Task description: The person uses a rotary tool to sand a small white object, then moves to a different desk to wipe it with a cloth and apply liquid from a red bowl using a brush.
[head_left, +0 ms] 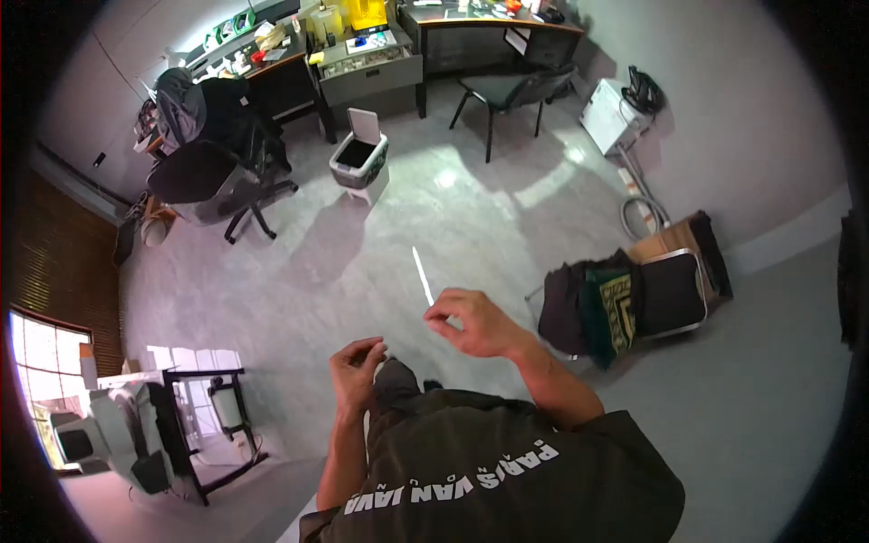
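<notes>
My right hand [475,324] is closed in a pinch at the lower end of a thin white strip [422,275]. The strip points away from me over the floor, and its material cannot be made out. To the left and a little lower, my left hand [356,369] is closed with thumb and fingertips together. Anything between those fingertips is too small to name. The two hands are apart, in front of my dark shirt [507,443] with white lettering.
Ahead stands a lidded bin [360,158], its lid up. Behind it are desks and an open drawer [373,80]. An office chair [204,181] is left, a black chair [511,90] further right. Clothes [593,308] lie on a chair at right. A black frame [204,425] stands lower left.
</notes>
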`<action>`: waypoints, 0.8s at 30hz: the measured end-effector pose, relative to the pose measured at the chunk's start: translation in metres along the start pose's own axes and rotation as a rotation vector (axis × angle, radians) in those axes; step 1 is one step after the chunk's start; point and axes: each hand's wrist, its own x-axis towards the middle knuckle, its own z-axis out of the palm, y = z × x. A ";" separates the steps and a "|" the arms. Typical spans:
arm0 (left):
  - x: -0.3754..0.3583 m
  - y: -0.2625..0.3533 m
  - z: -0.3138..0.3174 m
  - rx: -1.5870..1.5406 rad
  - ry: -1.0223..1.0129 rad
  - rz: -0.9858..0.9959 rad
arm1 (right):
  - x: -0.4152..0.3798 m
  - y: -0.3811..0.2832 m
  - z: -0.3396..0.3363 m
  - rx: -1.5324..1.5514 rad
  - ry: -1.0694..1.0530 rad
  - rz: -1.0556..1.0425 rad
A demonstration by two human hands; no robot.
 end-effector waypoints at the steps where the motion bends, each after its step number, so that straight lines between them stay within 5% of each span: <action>1: 0.030 -0.001 0.002 -0.023 0.015 -0.003 | 0.023 0.018 -0.003 -0.004 -0.049 0.000; 9: 0.294 0.041 0.058 -0.020 -0.120 -0.095 | 0.177 0.158 -0.047 -0.079 -0.270 0.269; 18: 0.599 0.159 0.230 0.327 -0.586 0.123 | 0.301 0.288 -0.225 -0.018 0.281 0.518; 22: 0.685 0.168 0.318 0.220 -0.606 0.094 | 0.361 0.357 -0.298 0.082 0.306 0.597; 24: 0.729 0.162 0.361 0.144 -0.575 0.037 | 0.399 0.408 -0.331 0.040 0.236 0.468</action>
